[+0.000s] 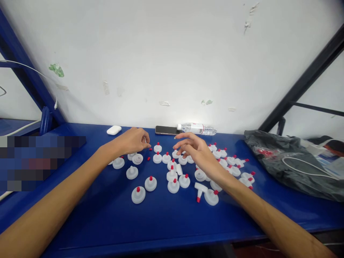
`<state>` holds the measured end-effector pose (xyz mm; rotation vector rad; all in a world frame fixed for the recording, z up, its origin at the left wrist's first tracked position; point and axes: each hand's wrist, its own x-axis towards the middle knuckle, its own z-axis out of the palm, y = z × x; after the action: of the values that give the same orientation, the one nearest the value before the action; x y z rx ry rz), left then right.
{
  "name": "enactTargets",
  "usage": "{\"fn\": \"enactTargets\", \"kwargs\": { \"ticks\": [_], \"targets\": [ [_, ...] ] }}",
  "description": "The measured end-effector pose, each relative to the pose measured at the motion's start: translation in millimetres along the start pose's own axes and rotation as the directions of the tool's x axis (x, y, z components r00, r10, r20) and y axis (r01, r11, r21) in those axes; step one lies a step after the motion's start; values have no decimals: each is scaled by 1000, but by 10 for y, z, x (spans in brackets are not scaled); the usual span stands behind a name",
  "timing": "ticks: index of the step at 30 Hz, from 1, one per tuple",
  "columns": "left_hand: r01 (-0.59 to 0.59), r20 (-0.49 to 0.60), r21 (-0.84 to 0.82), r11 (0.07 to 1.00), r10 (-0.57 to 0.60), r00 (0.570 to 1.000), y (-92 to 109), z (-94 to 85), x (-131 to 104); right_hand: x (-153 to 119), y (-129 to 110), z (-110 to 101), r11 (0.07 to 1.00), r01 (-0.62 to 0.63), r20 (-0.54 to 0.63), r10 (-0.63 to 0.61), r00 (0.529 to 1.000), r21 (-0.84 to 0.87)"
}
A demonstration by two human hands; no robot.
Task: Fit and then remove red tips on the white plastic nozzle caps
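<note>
Several white, translucent round caps with red tips, such as one cap (138,195) near the front, stand on the blue table (107,222). My left hand (136,139) is at the back left, its thumb and forefinger close together beside a small red piece (150,149); whatever they may hold is too small to name. Another red piece (148,158) lies below it. A cap without a red tip (132,172) stands nearer the front. My right hand (189,146) hovers over the middle group, fingers curved and apart, holding nothing. One cap (200,191) lies tipped on its side.
At the back lie a white case (114,130), a dark phone (166,130) and a clear bottle (199,128) against the wall. A dark plastic bag (303,175) with red pieces and a white cable fills the right side. Blue and black frame posts flank the table.
</note>
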<state>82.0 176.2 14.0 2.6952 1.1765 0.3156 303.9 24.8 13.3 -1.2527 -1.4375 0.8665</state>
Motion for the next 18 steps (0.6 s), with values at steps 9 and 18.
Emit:
{"fn": "enactTargets", "kwargs": {
  "ticks": [9,18],
  "targets": [
    [-95,83,21,995,93,992,69,97,9,-13,-3,12,1000,-13,10,13,1000,-17],
    [-103,48,92,990,99,994,74,146,1,-2,8,12,999,-1,3,1,1000,-50]
  ]
}}
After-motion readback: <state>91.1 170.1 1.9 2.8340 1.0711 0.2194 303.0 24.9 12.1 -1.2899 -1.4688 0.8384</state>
